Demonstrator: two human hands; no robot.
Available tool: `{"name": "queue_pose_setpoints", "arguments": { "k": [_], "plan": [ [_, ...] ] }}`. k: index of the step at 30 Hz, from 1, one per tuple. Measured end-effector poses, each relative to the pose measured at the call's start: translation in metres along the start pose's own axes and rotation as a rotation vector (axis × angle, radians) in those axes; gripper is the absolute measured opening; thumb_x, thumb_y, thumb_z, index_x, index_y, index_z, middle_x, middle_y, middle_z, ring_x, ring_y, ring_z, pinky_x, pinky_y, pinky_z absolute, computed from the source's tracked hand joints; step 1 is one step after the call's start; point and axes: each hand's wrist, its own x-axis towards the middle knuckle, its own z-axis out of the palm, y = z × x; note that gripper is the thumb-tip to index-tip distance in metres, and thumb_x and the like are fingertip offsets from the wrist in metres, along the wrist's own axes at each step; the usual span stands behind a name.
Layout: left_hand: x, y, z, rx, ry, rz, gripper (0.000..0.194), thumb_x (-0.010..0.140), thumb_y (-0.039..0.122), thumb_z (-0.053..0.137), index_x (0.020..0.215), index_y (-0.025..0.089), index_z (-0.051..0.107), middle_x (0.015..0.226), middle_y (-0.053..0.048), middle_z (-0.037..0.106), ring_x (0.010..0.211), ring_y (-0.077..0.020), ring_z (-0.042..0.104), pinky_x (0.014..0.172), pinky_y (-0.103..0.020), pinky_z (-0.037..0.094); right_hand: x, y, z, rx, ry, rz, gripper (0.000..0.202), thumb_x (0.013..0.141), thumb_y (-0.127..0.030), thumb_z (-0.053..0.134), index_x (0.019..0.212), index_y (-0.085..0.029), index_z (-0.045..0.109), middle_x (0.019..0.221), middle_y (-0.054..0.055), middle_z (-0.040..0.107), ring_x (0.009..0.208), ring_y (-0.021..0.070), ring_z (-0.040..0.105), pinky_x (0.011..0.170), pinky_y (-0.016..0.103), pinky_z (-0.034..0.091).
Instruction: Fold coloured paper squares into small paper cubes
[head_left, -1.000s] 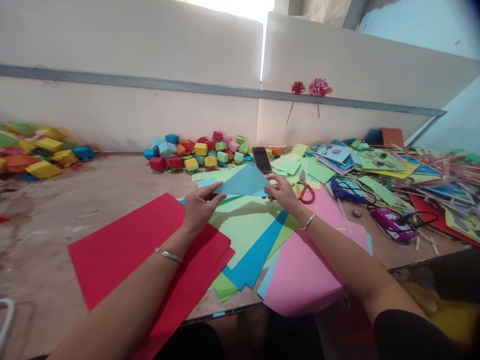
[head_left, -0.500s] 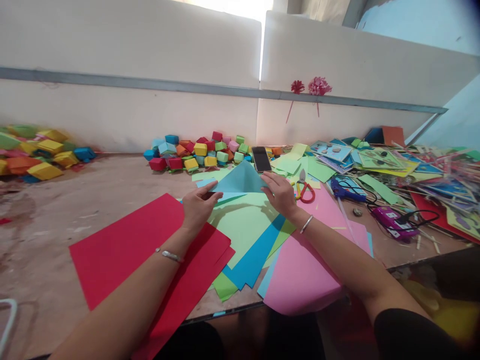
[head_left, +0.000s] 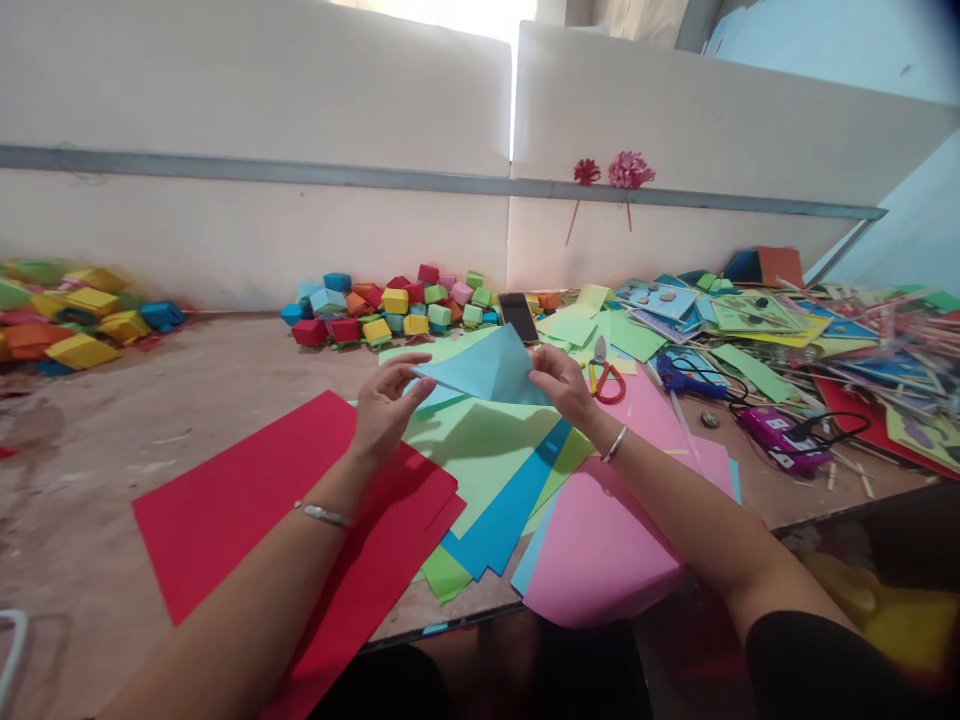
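A folded light blue paper [head_left: 487, 370] is held up over the light green sheets [head_left: 480, 440]. My right hand [head_left: 562, 385] pinches its right side between thumb and fingers. At the paper's left tip is my left hand [head_left: 390, 405], thumb and fingers curved round the thin point; the exact contact there is hard to see. Red sheets [head_left: 262, 480] lie under my left forearm, and pink sheets [head_left: 600, 550] lie under my right forearm. Darker blue sheets [head_left: 502, 520] fan out between them.
Behind the paper are a phone [head_left: 517, 318] and a pile of small coloured paper boxes [head_left: 397, 305]. Red-handled scissors [head_left: 609, 383], a blue glue gun [head_left: 694, 380] and a purple power strip [head_left: 784, 440] lie to the right. More boxes [head_left: 90, 310] sit far left.
The light blue paper has turned, its peak now further right and its left tip narrow. My left hand has shifted slightly left, its fingers more spread. The view has moved a little.
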Motion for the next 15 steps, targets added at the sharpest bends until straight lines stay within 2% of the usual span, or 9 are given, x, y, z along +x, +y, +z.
{"name": "queue_pose_setpoints", "arguments": {
  "k": [4, 7, 11, 15],
  "plan": [
    [-0.003, 0.006, 0.003, -0.065, -0.125, -0.104, 0.036, 0.059, 0.05, 0.078, 0.072, 0.02, 0.064, 0.071, -0.003, 0.067, 0.071, -0.0186, 0.062, 0.065, -0.031, 0.052, 0.0, -0.008, 0.006, 0.311, 0.046, 0.176, 0.023, 0.07, -0.036, 0.064, 0.075, -0.021, 0.046, 0.07, -0.004, 0.043, 0.063, 0.0102, 0.041, 0.057, 0.023, 0.035],
    [-0.006, 0.01, 0.006, -0.009, -0.131, -0.119, 0.034, 0.06, 0.049, 0.077, 0.063, 0.02, 0.06, 0.057, 0.001, 0.056, 0.056, -0.0135, 0.05, 0.051, -0.026, 0.041, -0.002, -0.012, 0.01, 0.41, -0.004, 0.262, 0.034, 0.067, -0.043, 0.072, 0.081, -0.021, 0.051, 0.07, -0.004, 0.048, 0.06, 0.0093, 0.044, 0.052, 0.021, 0.036],
    [-0.006, 0.01, 0.004, 0.002, -0.118, -0.128, 0.033, 0.061, 0.046, 0.077, 0.058, 0.02, 0.056, 0.053, 0.003, 0.05, 0.051, -0.0108, 0.044, 0.046, -0.024, 0.033, -0.002, -0.013, 0.01, 0.426, -0.132, 0.336, 0.05, 0.06, -0.051, 0.081, 0.091, -0.019, 0.057, 0.069, -0.003, 0.056, 0.055, 0.0094, 0.048, 0.045, 0.021, 0.036],
    [-0.003, 0.005, 0.003, -0.047, -0.127, -0.207, 0.035, 0.058, 0.045, 0.08, 0.059, 0.019, 0.057, 0.053, 0.004, 0.052, 0.049, -0.0094, 0.045, 0.046, -0.022, 0.033, 0.001, -0.009, 0.008, 0.396, -0.067, 0.323, 0.046, 0.058, -0.043, 0.082, 0.089, -0.018, 0.06, 0.072, -0.002, 0.062, 0.057, 0.0101, 0.052, 0.045, 0.02, 0.039]
  ]
}}
